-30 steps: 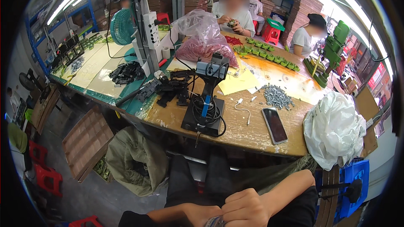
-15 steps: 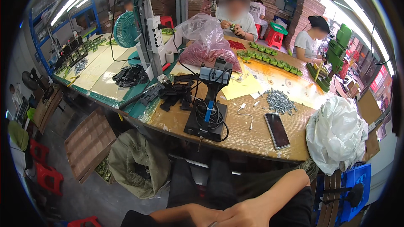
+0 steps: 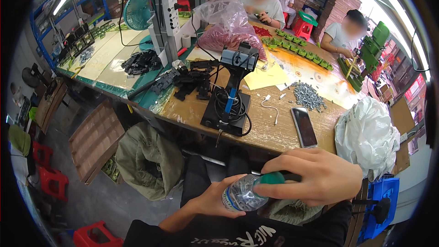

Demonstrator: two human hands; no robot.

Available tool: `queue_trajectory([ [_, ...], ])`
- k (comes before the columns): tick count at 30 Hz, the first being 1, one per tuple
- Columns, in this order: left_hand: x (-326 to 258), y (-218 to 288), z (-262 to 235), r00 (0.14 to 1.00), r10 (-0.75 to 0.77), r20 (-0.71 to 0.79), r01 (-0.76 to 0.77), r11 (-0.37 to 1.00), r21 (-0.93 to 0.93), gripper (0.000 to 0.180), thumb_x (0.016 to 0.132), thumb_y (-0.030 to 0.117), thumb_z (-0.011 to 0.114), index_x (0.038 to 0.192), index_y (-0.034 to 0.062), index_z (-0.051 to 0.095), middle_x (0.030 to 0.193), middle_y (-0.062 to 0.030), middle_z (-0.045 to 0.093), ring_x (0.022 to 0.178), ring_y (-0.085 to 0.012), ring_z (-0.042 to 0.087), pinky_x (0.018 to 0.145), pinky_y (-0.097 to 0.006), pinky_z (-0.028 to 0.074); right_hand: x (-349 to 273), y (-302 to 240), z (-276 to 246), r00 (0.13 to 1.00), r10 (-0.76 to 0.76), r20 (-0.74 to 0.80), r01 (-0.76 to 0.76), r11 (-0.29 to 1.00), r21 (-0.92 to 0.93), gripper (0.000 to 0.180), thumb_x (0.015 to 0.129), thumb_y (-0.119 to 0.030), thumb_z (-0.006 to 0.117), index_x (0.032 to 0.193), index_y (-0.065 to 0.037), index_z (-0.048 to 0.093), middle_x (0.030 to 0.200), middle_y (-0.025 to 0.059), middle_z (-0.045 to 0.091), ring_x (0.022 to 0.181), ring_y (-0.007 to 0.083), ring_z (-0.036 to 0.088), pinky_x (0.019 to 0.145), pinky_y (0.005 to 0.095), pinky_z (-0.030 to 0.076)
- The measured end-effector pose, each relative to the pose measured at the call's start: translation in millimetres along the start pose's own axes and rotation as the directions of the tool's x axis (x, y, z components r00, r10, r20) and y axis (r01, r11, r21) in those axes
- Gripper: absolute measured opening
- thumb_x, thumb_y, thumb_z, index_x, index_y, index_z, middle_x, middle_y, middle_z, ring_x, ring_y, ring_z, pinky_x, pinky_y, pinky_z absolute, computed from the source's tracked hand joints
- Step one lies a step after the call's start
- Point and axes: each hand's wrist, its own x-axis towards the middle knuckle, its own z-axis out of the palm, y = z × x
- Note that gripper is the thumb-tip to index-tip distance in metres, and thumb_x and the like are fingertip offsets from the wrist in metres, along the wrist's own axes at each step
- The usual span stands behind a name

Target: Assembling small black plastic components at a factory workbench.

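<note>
A clear plastic bottle (image 3: 245, 194) with a label band is tilted above my lap, its top end pointing right. My left hand (image 3: 212, 199) is closed around the bottle's body near its lower end. Over the top end, my right hand (image 3: 322, 174) has its fingers bent around the green cap (image 3: 272, 183). The cap sits on the bottle, partly covered by these fingers. Just beyond my right hand a smartphone (image 3: 304, 128) lies at the table's front edge.
A black stand device (image 3: 227, 112) with coiled cable stands on the wooden table (image 3: 274, 137). Small grey metal parts (image 3: 308, 96) are heaped behind the phone. A white plastic bag (image 3: 368, 135) hangs at the right corner; an open sack (image 3: 148, 162) stands below left. Two people work across the table.
Both hands have risen from the lower edge, where they were together low over my lap. The bottle with the green cap has come into view between them.
</note>
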Motion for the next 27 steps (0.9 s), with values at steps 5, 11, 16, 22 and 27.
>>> queue_trajectory([
  [5,5.6,0.7,9.6,0.998,0.066,-0.018,-0.067,0.996,-0.062,0.089,0.056,0.018,0.079,0.126,0.0033,0.025,0.113,-0.0172,0.049,0.095,-0.0257,0.056,0.082,-0.033,0.045,-23.2,2.8,-3.5,0.960,-0.099,-0.262,0.092,0.995,-0.041,0.041,0.065,-0.010,0.067,0.104,-0.006,0.056,0.091,0.0121,0.056,0.073,0.0258,0.057,0.062,0.0333,0.048],
  [11,20.1,13.2,1.6,0.956,0.294,0.000,-0.294,0.956,0.017,0.084,0.053,0.020,0.079,0.121,0.0021,0.032,0.103,-0.0161,0.054,0.085,-0.0260,0.059,0.071,-0.030,0.049,-86.0,61.9,90.8,0.475,0.447,-0.758,-0.081,0.880,0.468,0.043,0.068,-0.016,0.070,0.103,0.001,0.051,0.088,0.0117,0.056,0.077,0.0193,0.057,0.065,0.0287,0.047],
  [16,36.4,34.1,-3.6,0.919,0.394,0.003,-0.387,0.901,0.195,0.065,0.057,0.022,0.075,0.110,0.0014,0.043,0.096,-0.0135,0.057,0.081,-0.0260,0.060,0.066,-0.030,0.050,-99.9,107.7,193.1,0.070,0.783,-0.618,-0.068,0.622,0.780,0.038,0.074,-0.006,0.062,0.108,0.000,0.047,0.090,0.0066,0.051,0.076,0.0123,0.052,0.067,0.0247,0.045],
  [22,49.8,44.2,-9.1,0.832,0.555,-0.018,-0.523,0.795,0.308,0.053,0.059,0.019,0.072,0.103,0.0034,0.046,0.096,-0.0147,0.057,0.080,-0.0275,0.060,0.067,-0.034,0.051,-94.8,119.4,244.8,-0.038,0.780,-0.625,-0.183,0.609,0.772,0.033,0.077,0.000,0.058,0.108,-0.001,0.048,0.093,0.0019,0.049,0.080,0.0074,0.049,0.069,0.0188,0.040],
  [27,62.7,49.4,-23.9,0.755,0.653,0.064,-0.622,0.681,0.388,0.041,0.065,0.015,0.067,0.100,0.0052,0.048,0.095,-0.0168,0.057,0.078,-0.0302,0.059,0.068,-0.037,0.052,-92.5,124.1,245.0,-0.004,0.777,-0.630,-0.193,0.618,0.762,0.032,0.077,-0.002,0.059,0.107,-0.002,0.050,0.093,0.0022,0.049,0.077,0.0077,0.048,0.068,0.0198,0.040],
])
